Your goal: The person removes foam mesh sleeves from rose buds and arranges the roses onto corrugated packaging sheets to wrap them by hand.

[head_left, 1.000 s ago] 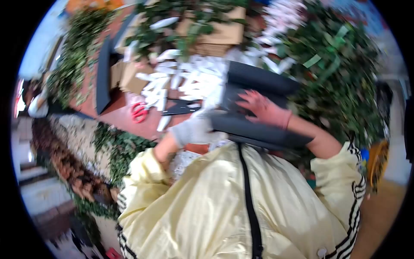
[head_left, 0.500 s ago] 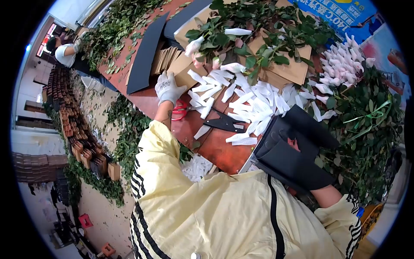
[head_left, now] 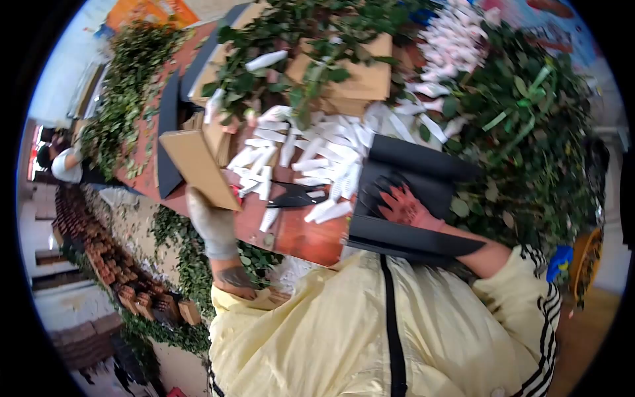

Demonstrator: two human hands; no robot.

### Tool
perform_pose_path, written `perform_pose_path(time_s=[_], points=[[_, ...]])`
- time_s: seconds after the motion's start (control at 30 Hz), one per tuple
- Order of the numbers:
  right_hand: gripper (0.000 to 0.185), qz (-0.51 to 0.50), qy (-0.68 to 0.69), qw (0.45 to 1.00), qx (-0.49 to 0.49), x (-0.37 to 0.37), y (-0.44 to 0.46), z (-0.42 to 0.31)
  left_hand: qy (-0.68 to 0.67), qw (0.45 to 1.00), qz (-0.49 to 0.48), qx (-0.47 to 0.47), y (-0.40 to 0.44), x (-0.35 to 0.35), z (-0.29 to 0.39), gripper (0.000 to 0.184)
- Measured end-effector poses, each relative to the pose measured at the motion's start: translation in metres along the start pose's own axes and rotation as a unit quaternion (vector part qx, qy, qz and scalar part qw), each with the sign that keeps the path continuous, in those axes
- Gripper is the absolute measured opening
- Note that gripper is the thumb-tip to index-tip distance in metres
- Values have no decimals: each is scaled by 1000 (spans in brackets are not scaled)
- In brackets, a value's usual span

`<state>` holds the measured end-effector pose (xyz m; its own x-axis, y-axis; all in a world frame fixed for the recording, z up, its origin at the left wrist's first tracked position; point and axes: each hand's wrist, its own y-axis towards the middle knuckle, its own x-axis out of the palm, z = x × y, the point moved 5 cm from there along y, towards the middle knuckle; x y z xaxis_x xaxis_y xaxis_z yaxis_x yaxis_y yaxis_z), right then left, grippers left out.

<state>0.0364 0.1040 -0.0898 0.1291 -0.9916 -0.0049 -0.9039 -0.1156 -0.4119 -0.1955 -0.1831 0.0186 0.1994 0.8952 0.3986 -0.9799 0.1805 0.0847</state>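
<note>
My left hand, in a pale work glove, grips the lower end of a brown cardboard piece, tilted above the table's left edge. A red glove with dark fingertips covers my right hand. Its fingers are spread flat on a black sheet, whose near edge curls up over the wrist. White foam mesh sleeves lie heaped left of that sheet. Between the two hands rests a black flat tool; its kind is unclear. Beside it, a red-handled item is mostly hidden.
Leafy stems lie across stacked cardboard at the back. Sleeved pink-white flower heads are piled at the back right, above more foliage. Another person stands far left, near rows of brown bundles.
My left hand has picked up a cardboard piece and drawn it nearer. My right hand, mostly hidden under the black sheet before, now lies spread on top of it. The view has shifted.
</note>
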Motion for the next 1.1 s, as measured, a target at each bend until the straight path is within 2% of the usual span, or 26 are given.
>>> perform_pose_path(time_s=[0.03, 0.07, 0.1, 0.13, 0.17, 0.2, 0.23, 0.27, 0.3, 0.37, 0.4, 0.43, 0.5, 0.53, 0.57, 0.63, 0.67, 0.7, 0.77, 0.8, 0.83, 0.93, 0.97, 1.03, 1.07, 1.1], points=[[49, 24, 242, 970, 7, -1, -4, 5, -132, 985, -67, -92, -26, 39, -24, 38], [49, 43, 356, 934, 9, -6, -8, 6, -83, 986, -80, -116, -50, 75, -48, 37], [50, 62, 464, 884, 7, -12, -14, 7, -35, 978, -132, -159, -56, 95, -66, 35], [52, 88, 306, 947, -34, -20, -21, -1, 17, 962, -188, -195, -63, 115, -83, 34], [55, 108, 137, 982, -69, -26, -29, -9, 69, 926, -275, -251, -71, 120, -105, 34], [58, 121, -40, 986, -104, -32, -34, -21, 64, 925, -280, -250, -76, 118, -121, 34], [61, 133, -214, 958, -138, -37, -36, -32, 156, 931, -289, -157, -77, 116, -131, 29], [65, 145, -378, 899, -165, -40, -35, -41, 201, 926, -300, -107, -80, 119, -129, 28], [65, 158, -375, 898, -165, -47, -28, -35, 247, 917, -307, -56, -82, 124, -125, 26], [67, 132, -222, 953, -160, -49, -13, -15, 106, 936, -286, -174, -102, 125, -122, 18], [63, 135, -170, 967, -137, -48, -18, -21, 150, 918, -336, -147, -107, 126, -117, 15], [63, 136, -169, 966, -139, -52, -15, -10, 151, 918, -337, -146, -107, 128, -112, 15], [57, 134, -92, 976, -145, -58, -10, -15, 163, 881, -436, -88, -112, 143, -94, 15], [61, 40, 42, 992, -112, -58, -11, -13, 154, 870, -456, -107, -113, 149, -87, 15], [61, 38, 42, 992, -114, -60, -9, -11, 157, 870, -454, -106, -111, 150, -90, 15], [60, 45, 3, 986, -162, -64, -5, -5, 114, 830, -502, -214, -111, 154, -105, 16], [60, 0, 79, 975, -208, -59, 1, -6, 86, 807, -499, -303, -114, 163, -104, 25], [60, 0, 77, 975, -210, -54, 7, 0, 86, 807, -500, -301, -112, 171, -109, 25], [62, 155, -164, 960, -167, -55, 9, 6, 104, 825, -502, -238, -106, 185, -116, 38], [69, 146, -64, 973, -170, -57, 8, 5, 166, 823, -489, -237, -104, 186, -121, 59], [69, 146, -67, 972, -172, -58, 5, 2, 165, 824, -490, -233, -105, 189, -120, 59], [72, 146, -146, 970, -133, -51, -12, -18, 142, 820, -512, -213, -112, 198, -114, 87], [72, 145, -146, 969, -134, -54, -6, -7, 143, 821, -511, -212, -113, 200, -114, 87], [78, 129, -124, 956, -231, -60, 8, 18, 343, 792, -505, -14, -108, 203, -108, 90], [89, 62, -24, 975, -212, -60, 6, 13, 429, 742, -515, 15, -107, 203, -111, 97], [89, 61, -21, 975, -215, -59, 2, 4, 432, 741, -514, 15, -106, 204, -115, 97]])
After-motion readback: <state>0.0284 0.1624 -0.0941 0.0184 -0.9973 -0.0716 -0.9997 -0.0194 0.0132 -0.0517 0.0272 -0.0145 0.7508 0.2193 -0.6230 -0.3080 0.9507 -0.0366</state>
